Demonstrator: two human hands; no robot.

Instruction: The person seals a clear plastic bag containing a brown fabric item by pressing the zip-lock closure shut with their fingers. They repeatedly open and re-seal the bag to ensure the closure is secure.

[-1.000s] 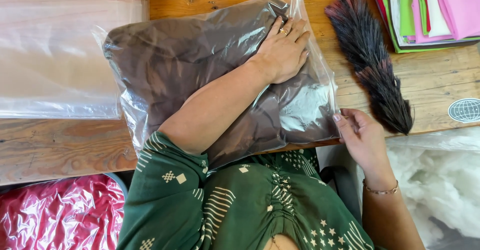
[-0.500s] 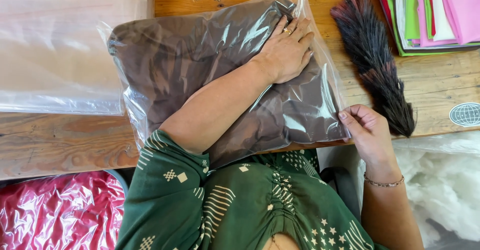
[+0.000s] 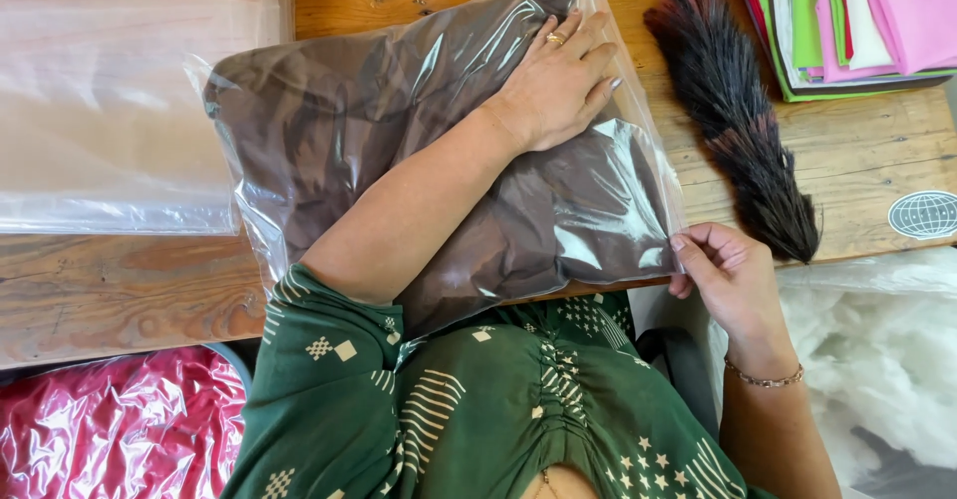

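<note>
A clear plastic bag (image 3: 419, 130) stuffed with dark brown material lies on the wooden table (image 3: 130, 290). My left hand (image 3: 560, 80), with a ring on one finger, presses flat on top of the bag near its far right end, forearm lying across it. At the table's near edge my right hand (image 3: 726, 275) pinches the bag's near right corner between thumb and fingers. A bracelet circles that wrist.
A dark feather-like brush (image 3: 733, 110) lies right of the bag. Stacked coloured sheets (image 3: 847, 20) sit at the far right corner, a pile of clear plastic bags (image 3: 110, 110) at left. White fibre filling (image 3: 877, 349) is low right, a shiny pink bag (image 3: 110, 429) low left.
My right hand has slid slightly along the bag's near right edge and now pinches the corner. The left hand stays pressed on the bag.
</note>
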